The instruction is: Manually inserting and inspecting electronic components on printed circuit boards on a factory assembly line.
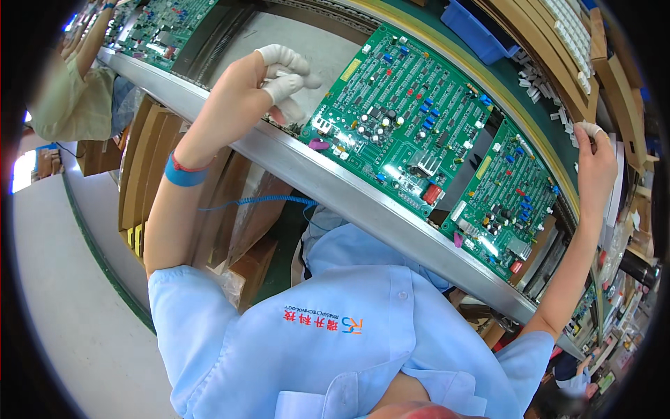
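Note:
My left hand [269, 87], white finger cots on its fingertips, is over the conveyor beside the left edge of a large green circuit board [398, 119]. Its fingers are curled inward and partly blurred; what they hold, if anything, is hidden. The board carries blue, red and white parts, with a purple piece at its near left corner. Off to the right, my right hand [597, 164] pinches its fingers together by small white connectors [558, 119] beside a cardboard tray. Whatever lies between those fingertips cannot be made out.
Another green board [502, 202] sits right of the large one; a further board [167, 31] is at the far left. The conveyor's metal rail [349, 178] runs along the near side. A blue bin [478, 31] stands beyond. Another person [77, 98] works at the upper left.

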Motion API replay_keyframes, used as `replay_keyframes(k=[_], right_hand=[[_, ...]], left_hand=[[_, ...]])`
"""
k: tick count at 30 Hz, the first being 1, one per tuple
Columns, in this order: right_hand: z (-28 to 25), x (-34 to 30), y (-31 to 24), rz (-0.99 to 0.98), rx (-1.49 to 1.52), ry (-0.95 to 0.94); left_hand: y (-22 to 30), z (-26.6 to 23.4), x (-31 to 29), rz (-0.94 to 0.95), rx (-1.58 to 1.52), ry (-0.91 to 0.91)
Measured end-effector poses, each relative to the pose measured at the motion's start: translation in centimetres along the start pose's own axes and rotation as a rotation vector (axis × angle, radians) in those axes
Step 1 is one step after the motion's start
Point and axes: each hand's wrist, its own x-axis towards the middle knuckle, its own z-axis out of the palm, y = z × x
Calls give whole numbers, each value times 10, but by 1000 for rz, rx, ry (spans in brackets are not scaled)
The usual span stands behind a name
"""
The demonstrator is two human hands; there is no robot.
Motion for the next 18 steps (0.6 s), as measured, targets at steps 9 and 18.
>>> replay_keyframes(k=[9,18], right_hand=[[15,-10,6,-39,-306,-29],[12,-21,-13,-6,4,-64]], left_hand=[[-2,-7,-3,-16,116,13],[-9,-11,-17,36,255,50]])
